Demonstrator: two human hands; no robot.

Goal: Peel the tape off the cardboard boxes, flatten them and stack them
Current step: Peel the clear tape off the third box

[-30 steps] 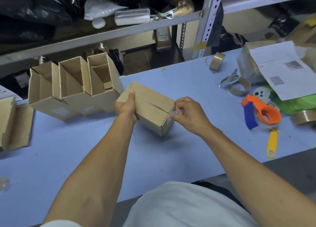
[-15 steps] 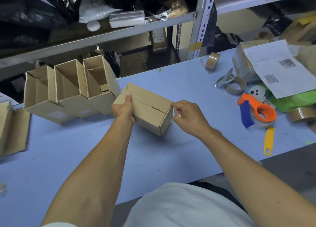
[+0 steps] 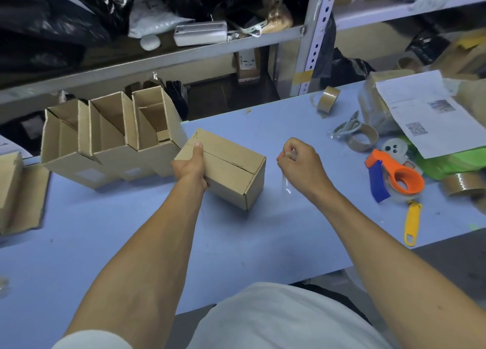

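A closed brown cardboard box (image 3: 231,170) lies on the blue table (image 3: 131,243) in the middle. My left hand (image 3: 190,166) grips its left end, thumb on top. To the right of the box, my right hand (image 3: 299,162) is curled and pinches a strip of clear tape (image 3: 285,183) that hangs down from the fingers, apart from the box. The box's top seam shows bare. Three open boxes (image 3: 113,138) stand side by side to the left, leaning back.
Flat cardboard (image 3: 18,193) lies at the far left. An orange and blue tape dispenser (image 3: 394,178), a yellow cutter (image 3: 411,224), tape rolls (image 3: 361,138), scissors and printed paper (image 3: 426,117) crowd the right side. A metal shelf (image 3: 157,59) runs behind the table.
My right hand has pulled away from the box's right end toward the right, taking the clear tape strip with it. My left hand still holds the box.
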